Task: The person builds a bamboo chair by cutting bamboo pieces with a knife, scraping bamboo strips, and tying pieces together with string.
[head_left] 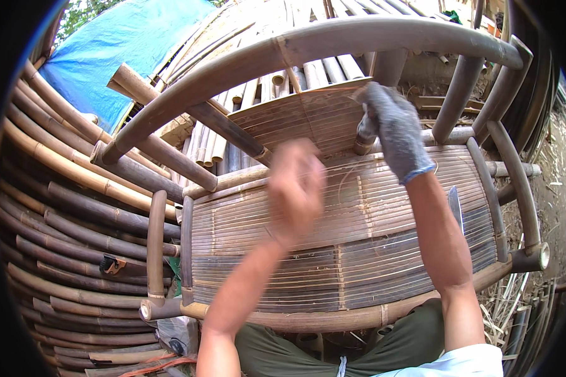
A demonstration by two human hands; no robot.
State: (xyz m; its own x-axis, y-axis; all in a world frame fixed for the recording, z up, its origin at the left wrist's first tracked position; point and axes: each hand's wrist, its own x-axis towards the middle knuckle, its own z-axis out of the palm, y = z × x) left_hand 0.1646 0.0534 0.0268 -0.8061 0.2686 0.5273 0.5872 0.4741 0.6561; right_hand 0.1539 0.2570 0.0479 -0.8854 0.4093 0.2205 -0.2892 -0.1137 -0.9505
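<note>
A bamboo bench stands before me, with a slatted seat (pixel 283 217) and a curved top rail (pixel 333 39). A panel of split bamboo slats (pixel 289 119) fills the middle of its backrest. My left hand (pixel 297 188), bare and smeared by motion, is above the seat near the panel's lower edge; its fingers cannot be made out. My right hand (pixel 390 129), in a grey knit glove, is closed at the panel's right end, in front of a backrest post (pixel 390 66). What it grips is hidden. Beside my right forearm, a metal blade (pixel 455 207) lies on the seat.
Dark bamboo poles (pixel 75 251) are stacked at the left, with an orange-and-black tool (pixel 112 264) on them. A blue tarp (pixel 126 53) hangs at the back left. Cut bamboo pieces (pixel 324 72) lie behind the bench. Shavings (pixel 506 301) litter the right-hand ground.
</note>
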